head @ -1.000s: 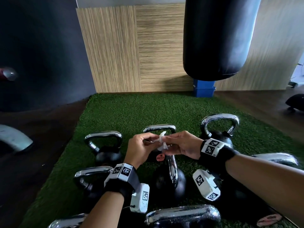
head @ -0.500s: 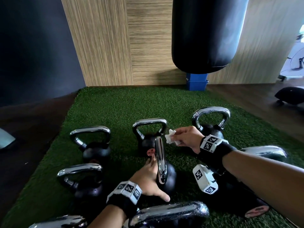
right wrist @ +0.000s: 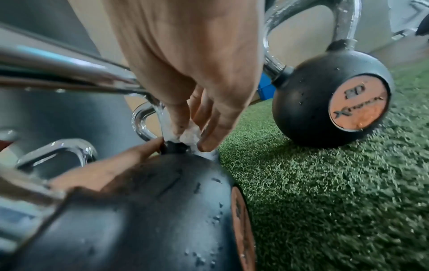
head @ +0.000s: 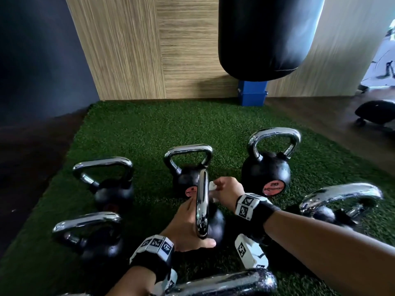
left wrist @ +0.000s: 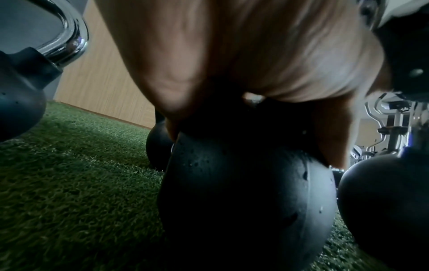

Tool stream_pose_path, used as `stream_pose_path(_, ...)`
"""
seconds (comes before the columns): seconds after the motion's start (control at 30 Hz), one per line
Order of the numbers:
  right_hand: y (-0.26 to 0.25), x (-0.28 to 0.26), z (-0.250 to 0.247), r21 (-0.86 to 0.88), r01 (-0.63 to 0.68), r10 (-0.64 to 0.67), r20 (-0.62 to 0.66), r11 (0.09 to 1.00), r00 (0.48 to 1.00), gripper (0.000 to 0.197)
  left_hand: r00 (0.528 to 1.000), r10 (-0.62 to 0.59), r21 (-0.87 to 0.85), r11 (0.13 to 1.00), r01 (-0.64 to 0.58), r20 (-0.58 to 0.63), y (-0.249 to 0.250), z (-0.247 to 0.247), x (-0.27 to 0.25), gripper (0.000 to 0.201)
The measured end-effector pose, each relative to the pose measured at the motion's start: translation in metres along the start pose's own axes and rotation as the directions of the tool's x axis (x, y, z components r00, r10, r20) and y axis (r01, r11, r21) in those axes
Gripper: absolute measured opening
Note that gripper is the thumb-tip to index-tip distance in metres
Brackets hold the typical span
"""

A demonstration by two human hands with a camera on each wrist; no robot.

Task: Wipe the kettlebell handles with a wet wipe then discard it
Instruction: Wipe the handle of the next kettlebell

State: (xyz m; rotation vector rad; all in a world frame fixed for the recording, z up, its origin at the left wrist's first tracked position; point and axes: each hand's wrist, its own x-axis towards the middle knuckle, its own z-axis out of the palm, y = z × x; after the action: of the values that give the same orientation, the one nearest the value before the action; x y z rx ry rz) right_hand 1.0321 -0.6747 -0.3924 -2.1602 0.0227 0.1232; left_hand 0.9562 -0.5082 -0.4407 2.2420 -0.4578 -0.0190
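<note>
White wet wipe (head: 211, 187) was pinched in the right hand (head: 226, 193) against the far end of the chrome handle (head: 202, 201), whose long axis ran away from the person. Left hand (head: 186, 227) rested spread on the kettlebell (head: 214, 223); its grip could not be confirmed. Blue bin (head: 253, 94) stood well apart; contents hidden.

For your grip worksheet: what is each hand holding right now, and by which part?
The right hand pinches a crumpled wet wipe between its fingertips, against the centre kettlebell's handle. The left hand rests on that kettlebell's black body.
</note>
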Motion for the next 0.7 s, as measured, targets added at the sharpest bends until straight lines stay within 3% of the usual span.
stream_pose_path(0.13, 0.0, 0.002, 0.005, -0.149, -0.03, 0.032, 0.009, 0.988, 0.999, 0.021, 1.0, -0.006, -0.032, 0.999, 0.006, 0.011, -0.005, -0.001, 0.007, 0.107)
stream_pose_path(0.23, -0.009, 0.006, 0.007, -0.125, -0.063, 0.058, -0.047, 0.99, 0.997, 0.021, 1.0, 0.021, 0.034, 0.999, -0.021, -0.008, -0.012, 0.002, 0.009, 0.111)
stream_pose_path(0.33, -0.021, 0.011, 0.001, -0.122, 0.015, -0.029, -0.118, 0.992, 0.993, 0.013, 1.0, -0.018, 0.055, 0.998, 0.019, -0.023, -0.021, 0.004, 0.01, 0.116)
stream_pose_path(0.37, -0.024, 0.011, -0.002, -0.09, 0.052, -0.064, -0.135, 0.995, 0.989, 0.007, 0.999, -0.021, 0.053, 0.998, 0.023, -0.028, -0.024, 0.005, 0.01, 0.117)
stream_pose_path(0.43, -0.023, 0.012, -0.003, 0.02, 0.081, -0.077, -0.166, 0.996, 0.983, 0.017, 1.0, -0.012, 0.069, 0.998, 0.013, -0.02, -0.029, 0.007, 0.012, 0.116)
stream_pose_path(0.53, -0.016, 0.01, 0.0, 0.058, 0.039, -0.032, -0.118, 0.998, 0.993, 0.021, 0.999, -0.023, 0.157, 0.987, 0.018, 0.029, -0.033, 0.007, 0.015, 0.108)
stream_pose_path(0.63, -0.019, 0.014, -0.002, 0.126, 0.02, -0.013, -0.058, 0.992, 0.998, 0.014, 0.999, -0.05, 0.127, 0.991, 0.047, 0.014, -0.032, 0.006, 0.017, 0.124)
stream_pose_path(0.7, -0.025, 0.017, -0.005, 0.177, 0.062, -0.041, -0.119, 0.982, 0.992, 0.011, 0.999, -0.032, 0.096, 0.995, 0.031, 0.007, -0.03, 0.002, 0.017, 0.129)
